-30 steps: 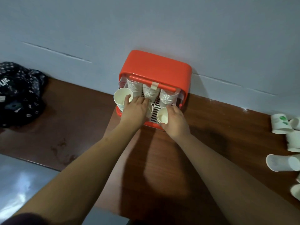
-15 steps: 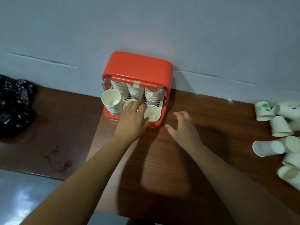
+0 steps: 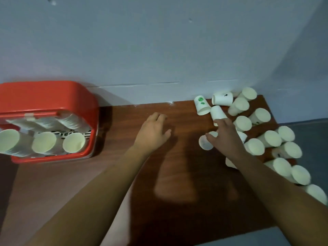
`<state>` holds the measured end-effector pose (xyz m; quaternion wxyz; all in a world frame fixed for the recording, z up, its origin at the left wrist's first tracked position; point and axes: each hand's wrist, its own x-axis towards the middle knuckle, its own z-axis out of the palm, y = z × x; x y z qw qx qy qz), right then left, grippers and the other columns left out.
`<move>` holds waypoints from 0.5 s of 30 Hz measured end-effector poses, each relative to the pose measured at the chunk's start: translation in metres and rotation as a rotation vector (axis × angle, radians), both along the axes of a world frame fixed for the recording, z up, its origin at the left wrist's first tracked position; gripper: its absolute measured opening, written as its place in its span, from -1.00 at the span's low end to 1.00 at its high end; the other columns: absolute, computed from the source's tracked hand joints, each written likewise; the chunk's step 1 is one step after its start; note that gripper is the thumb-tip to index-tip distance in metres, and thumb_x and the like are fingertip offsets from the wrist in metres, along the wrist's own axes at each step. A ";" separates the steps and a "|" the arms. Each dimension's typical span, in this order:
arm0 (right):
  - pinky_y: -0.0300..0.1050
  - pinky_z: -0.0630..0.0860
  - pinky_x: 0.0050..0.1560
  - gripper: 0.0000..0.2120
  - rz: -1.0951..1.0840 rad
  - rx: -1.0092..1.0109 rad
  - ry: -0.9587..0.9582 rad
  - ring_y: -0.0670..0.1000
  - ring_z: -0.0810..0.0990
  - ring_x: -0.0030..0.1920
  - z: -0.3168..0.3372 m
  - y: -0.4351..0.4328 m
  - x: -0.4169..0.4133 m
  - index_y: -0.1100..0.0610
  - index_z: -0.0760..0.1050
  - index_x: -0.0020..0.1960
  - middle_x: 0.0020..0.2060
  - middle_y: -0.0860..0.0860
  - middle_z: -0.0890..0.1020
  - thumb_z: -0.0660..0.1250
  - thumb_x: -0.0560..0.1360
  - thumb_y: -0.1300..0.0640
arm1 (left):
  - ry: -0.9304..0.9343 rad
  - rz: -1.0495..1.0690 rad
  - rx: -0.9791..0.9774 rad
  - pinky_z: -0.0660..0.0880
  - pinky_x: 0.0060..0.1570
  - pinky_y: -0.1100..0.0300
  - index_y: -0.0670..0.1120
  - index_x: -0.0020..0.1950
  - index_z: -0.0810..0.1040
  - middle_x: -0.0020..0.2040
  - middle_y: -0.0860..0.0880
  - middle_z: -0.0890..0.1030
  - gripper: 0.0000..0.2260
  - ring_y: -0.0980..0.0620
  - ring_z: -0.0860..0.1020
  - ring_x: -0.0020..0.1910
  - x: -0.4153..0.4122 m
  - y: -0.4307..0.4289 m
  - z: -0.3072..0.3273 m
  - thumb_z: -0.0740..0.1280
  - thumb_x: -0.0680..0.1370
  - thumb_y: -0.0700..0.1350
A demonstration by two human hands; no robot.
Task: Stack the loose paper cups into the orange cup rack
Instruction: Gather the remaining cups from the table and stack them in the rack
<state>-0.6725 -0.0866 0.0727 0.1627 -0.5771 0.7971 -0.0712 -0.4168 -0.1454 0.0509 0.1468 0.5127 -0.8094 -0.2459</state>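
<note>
Three stacks of white paper cups (image 3: pixel 44 142) are already lodged in the orange plastic cup rack (image 3: pixel 48 96), while many loose cups (image 3: pixel 255 146) are left on the brown wooden worktop (image 3: pixel 177 192), one lying cup (image 3: pixel 205 145) being covered by the right hand (image 3: pixel 225 137), its grip not discernible, and the left hand (image 3: pixel 154 132) being held nearby with fingers relaxed and spread.

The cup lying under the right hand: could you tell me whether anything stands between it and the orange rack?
Only the left hand, open over the wooden table, about midway between the cup at the right hand and the orange rack. Nothing else visible stands on that stretch.
</note>
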 end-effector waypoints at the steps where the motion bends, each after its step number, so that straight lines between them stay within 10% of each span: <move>1: 0.03 0.43 0.29 -0.41 0.012 0.023 0.006 0.12 0.43 0.31 -0.001 0.000 -0.015 0.12 0.37 0.42 0.35 0.11 0.40 0.45 0.46 -0.02 | 0.010 -0.014 0.029 0.41 0.29 0.01 -0.15 0.42 0.39 0.34 -0.11 0.44 -0.53 -0.10 0.41 0.33 -0.021 -0.004 -0.003 0.35 0.57 0.01; 15: 0.10 0.40 0.36 -0.21 0.179 0.103 0.039 0.13 0.33 0.42 -0.051 -0.001 -0.124 0.05 0.19 0.51 0.45 0.08 0.30 0.49 0.41 -0.06 | -0.074 -0.194 0.255 0.48 0.20 -0.02 -0.02 0.48 0.36 0.35 -0.04 0.42 -0.38 -0.07 0.39 0.32 -0.193 0.016 -0.066 0.47 0.47 0.08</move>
